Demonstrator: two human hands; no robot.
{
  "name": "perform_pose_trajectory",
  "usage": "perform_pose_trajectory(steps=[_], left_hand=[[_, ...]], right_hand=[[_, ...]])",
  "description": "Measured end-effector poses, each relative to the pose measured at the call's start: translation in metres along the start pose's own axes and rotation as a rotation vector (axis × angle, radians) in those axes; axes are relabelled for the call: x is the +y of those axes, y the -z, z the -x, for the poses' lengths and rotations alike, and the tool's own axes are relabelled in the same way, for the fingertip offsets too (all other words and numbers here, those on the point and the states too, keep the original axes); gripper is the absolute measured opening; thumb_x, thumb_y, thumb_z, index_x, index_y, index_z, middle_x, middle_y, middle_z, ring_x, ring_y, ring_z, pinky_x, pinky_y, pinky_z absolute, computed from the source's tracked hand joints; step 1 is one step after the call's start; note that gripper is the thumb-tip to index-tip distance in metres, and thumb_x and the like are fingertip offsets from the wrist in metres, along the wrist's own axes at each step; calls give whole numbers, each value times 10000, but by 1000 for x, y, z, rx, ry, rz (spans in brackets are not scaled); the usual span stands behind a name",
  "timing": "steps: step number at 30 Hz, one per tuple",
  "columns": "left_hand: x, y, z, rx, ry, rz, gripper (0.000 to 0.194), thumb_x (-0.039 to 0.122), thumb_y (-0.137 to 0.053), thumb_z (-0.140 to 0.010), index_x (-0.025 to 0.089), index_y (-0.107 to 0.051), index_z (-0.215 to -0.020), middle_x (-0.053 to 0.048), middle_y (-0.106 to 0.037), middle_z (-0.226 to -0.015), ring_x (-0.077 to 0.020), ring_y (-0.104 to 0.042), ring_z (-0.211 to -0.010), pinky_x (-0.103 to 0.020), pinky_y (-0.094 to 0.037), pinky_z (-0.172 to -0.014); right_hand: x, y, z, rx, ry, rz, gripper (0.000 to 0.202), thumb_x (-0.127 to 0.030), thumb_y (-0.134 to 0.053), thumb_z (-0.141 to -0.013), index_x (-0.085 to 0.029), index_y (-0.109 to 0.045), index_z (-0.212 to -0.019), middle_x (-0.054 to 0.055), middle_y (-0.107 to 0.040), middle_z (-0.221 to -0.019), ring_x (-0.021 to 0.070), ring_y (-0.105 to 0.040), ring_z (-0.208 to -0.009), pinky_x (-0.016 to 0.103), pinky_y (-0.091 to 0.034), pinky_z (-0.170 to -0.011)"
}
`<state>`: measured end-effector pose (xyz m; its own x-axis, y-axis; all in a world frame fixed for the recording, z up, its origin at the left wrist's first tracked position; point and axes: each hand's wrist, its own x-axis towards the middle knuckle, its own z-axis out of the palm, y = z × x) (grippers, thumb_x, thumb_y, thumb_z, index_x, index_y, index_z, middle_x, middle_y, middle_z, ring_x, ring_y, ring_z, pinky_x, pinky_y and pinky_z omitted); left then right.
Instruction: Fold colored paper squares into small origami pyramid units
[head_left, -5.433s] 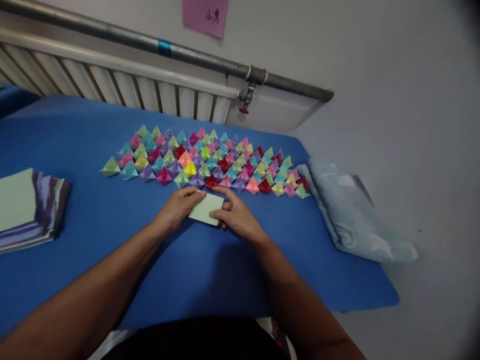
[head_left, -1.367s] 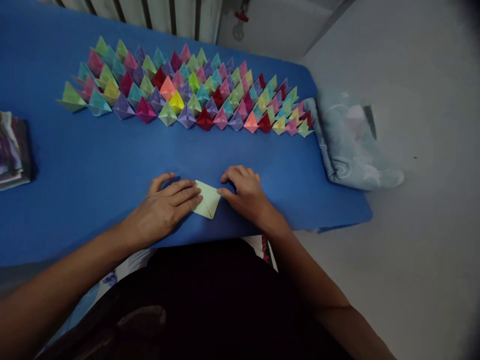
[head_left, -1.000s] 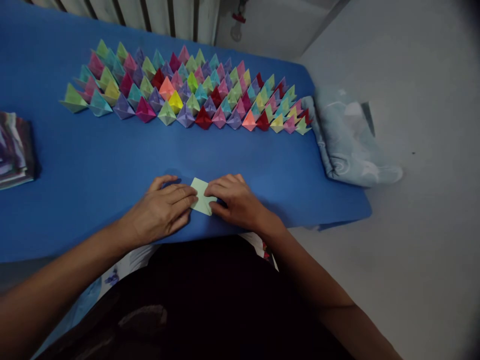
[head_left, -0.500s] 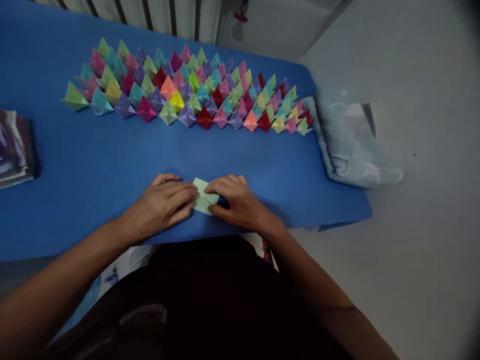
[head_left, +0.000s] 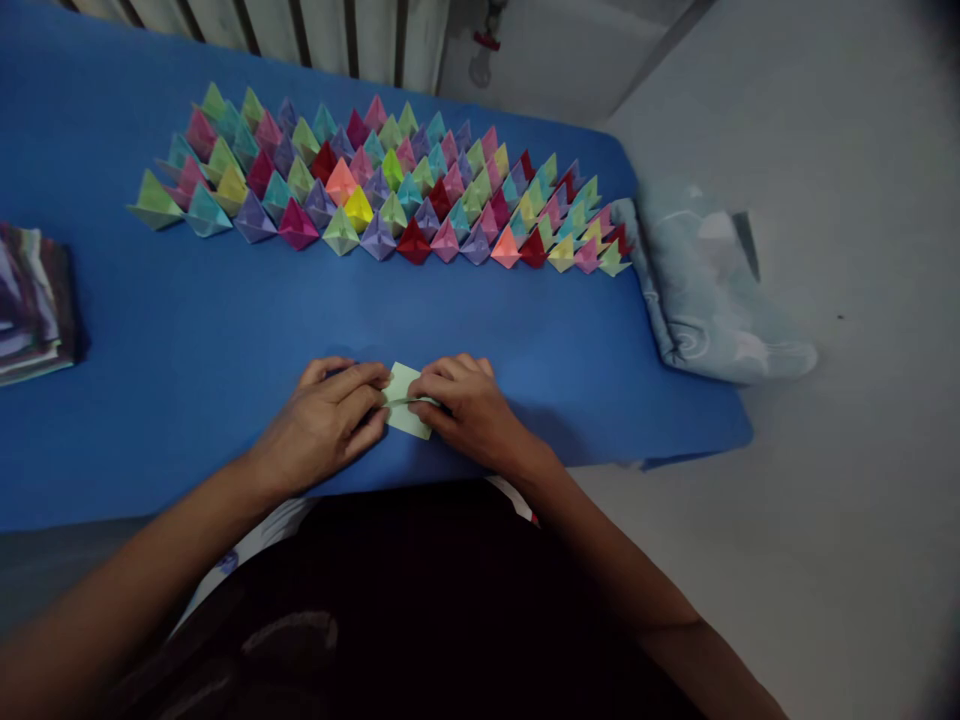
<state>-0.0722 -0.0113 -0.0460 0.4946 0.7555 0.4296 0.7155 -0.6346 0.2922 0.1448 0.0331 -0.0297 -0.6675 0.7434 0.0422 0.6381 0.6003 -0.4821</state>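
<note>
A small pale green paper (head_left: 407, 420) lies on the blue table near its front edge, with a fold or raised edge running across its middle. My left hand (head_left: 322, 415) grips its left side between thumb and fingers. On the right side, my right hand (head_left: 469, 405) pinches the paper at the middle line with thumb and forefinger. Farther back stand several rows of folded paper boats (head_left: 377, 236) in green, pink, purple, red, yellow and turquoise.
The blue table (head_left: 225, 330) carries a folded grey-blue cloth (head_left: 697, 300) at its right end and a stack of folded fabric (head_left: 34, 305) at the left. Behind it are a white radiator (head_left: 326, 35) and a red-handled valve (head_left: 487, 40).
The paper's middle fold now stands out more clearly, and my right thumb and forefinger have closed together on it. The whole view has shifted slightly.
</note>
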Motion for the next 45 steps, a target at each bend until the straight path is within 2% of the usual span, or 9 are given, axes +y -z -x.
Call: perform_pose_trajectory(steps=[4, 16, 26, 32, 35, 38, 41, 45], left_hand=[[2, -2, 1, 29, 81, -10, 187, 225, -531, -973, 152, -667, -867, -123, -726, -1130, -241, -687, -1037, -439, -432, -1008], [9, -9, 0, 63, 233, -37, 219, 258, -550, -955, 163, -641, -779, -143, -709, -1138, -278, -671, -1016, -455, -464, -900], [10, -11, 0, 60, 271, -35, 197, 279, -541, -961, 180, -615, -807, -128, -691, -1148, -273, -645, -1037, -456, -465, -916], [9, -12, 1, 30, 294, -39, 209, 301, -526, -980, 194, -590, -813, -119, -683, -1155, -267, -634, -1047, -468, -468, -918], [9, -12, 1, 23, 290, -46, 197, 287, -524, -982, 188, -610, -836, -124, -683, -1152, -272, -631, -1037, -474, -476, -902], [10, -11, 1, 36, 261, -90, 182, 276, -512, -990, 187, -653, -919, -123, -685, -1136, -275, -628, -999, -461, -489, -845], [12, -10, 1, 44, 163, -130, 189, 200, -497, -992, 203, -685, -1012, -106, -703, -1086, -272, -626, -991, -445, -480, -823], [12, -8, 6, 8, 35, -116, 276, 119, -459, -992, 200, -678, -1138, -96, -726, -1117, -261, -636, -1041, -466, -454, -915]], right_hand=[[-2, 2, -3, -26, -29, 2, 146, -300, -577, -972, -235, -707, -971, 18, -680, -1011, 186, -517, -939, 336, -263, -825], [-19, -3, -12, -9, -210, 57, 196, -315, -567, -961, -196, -686, -862, 32, -679, -928, 191, -508, -894, 331, -257, -774], [-21, -8, -14, 20, -248, 114, 206, -292, -532, -957, -199, -661, -826, 32, -652, -872, 191, -497, -861, 327, -248, -744], [-21, -3, -12, -51, -210, 100, 158, -268, -537, -972, -248, -685, -1023, 36, -670, -969, 203, -497, -897, 344, -258, -773], [-22, -2, -13, -111, -177, 114, 215, -241, -508, -992, -299, -696, -1080, 37, -676, -1017, 209, -497, -911, 361, -257, -782], [-22, -2, -13, -111, -189, 112, 230, -245, -496, -1001, -307, -699, -1088, 37, -680, -1017, 209, -499, -911, 365, -260, -779], [-21, -5, -13, -96, -206, 105, 233, -257, -491, -1005, -307, -694, -1109, 34, -684, -1007, 209, -507, -914, 363, -263, -775], [-20, -9, -13, -68, -210, 136, 230, -302, -483, -1015, -310, -690, -1115, 41, -683, -990, 214, -516, -912, 364, -263, -765]])
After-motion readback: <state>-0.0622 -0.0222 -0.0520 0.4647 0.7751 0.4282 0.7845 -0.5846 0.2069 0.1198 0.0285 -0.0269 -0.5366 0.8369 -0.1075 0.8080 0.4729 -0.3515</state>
